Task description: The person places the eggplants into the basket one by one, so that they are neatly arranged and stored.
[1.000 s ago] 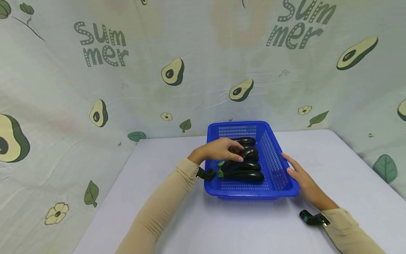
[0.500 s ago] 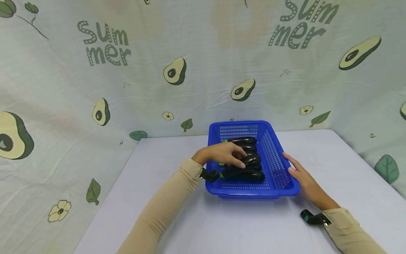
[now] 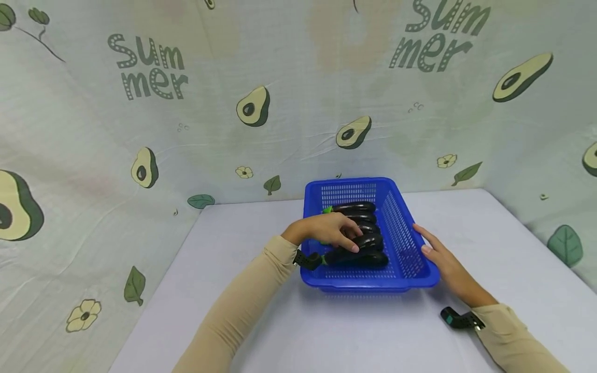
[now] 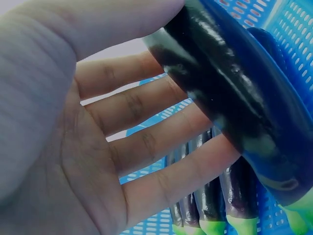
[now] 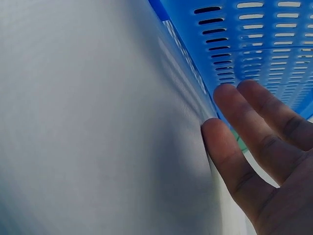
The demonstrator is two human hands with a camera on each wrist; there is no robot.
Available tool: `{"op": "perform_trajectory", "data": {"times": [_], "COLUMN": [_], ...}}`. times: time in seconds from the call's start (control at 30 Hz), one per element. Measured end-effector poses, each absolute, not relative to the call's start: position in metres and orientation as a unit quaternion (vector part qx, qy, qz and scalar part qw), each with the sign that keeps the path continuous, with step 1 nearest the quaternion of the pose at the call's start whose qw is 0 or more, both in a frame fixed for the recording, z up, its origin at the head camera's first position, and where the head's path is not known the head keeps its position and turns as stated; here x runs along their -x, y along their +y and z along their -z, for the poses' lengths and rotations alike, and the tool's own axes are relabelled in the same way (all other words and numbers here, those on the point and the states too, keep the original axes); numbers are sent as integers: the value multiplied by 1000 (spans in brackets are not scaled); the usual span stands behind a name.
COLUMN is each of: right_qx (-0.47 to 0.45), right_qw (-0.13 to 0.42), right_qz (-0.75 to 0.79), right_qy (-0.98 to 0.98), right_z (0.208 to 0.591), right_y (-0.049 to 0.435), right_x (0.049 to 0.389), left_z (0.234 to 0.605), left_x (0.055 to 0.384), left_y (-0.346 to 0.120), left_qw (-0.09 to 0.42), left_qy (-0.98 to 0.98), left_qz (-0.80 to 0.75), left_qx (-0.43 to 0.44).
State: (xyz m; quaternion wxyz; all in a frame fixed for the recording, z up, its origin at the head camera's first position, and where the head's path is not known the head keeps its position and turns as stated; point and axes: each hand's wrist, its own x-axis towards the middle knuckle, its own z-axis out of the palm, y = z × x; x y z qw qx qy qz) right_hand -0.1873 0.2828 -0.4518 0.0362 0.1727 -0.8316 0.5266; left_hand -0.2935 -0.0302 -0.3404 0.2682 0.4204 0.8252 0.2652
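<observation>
A blue perforated plastic basket (image 3: 364,283) holds several glossy dark eggplants (image 3: 356,207) with green stem ends, lying side by side. Inside it, my left hand (image 3: 324,229) pinches one eggplant (image 3: 371,242) from above, thumb on the near side and fingers on the far side. The left wrist view shows this held eggplant (image 4: 230,83) large and slanting, close over the row of other eggplants (image 4: 237,191). My right hand (image 3: 445,267) touches the basket's right rim from outside. Its fingers (image 5: 254,125) lie extended along the basket's slotted outer wall (image 5: 254,39) in the right wrist view.
The basket stands on a white-covered table (image 3: 261,311), towards its back edge. Behind hangs a pale cloth (image 3: 298,103) printed with avocados and leaves. Each wrist carries a black strapped camera, the right one (image 3: 462,319) close over the table.
My left hand has moved towards the near side of the basket with the eggplant, baring the eggplants at the back. My right hand has stayed at the rim.
</observation>
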Motion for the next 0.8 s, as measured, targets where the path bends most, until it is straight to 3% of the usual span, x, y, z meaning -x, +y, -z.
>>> {"op": "perform_trajectory", "data": {"times": [0.8], "right_qx": [-163], "right_qw": [41], "right_qz": [-532], "right_qy": [-830], "right_z": [450], "right_y": [280], "right_x": [186], "left_z": [350], "left_x": [292], "left_y": [-22], "left_qw": [259], "left_qy": [817], "left_qz": [-225], "left_qx": [-464]}}
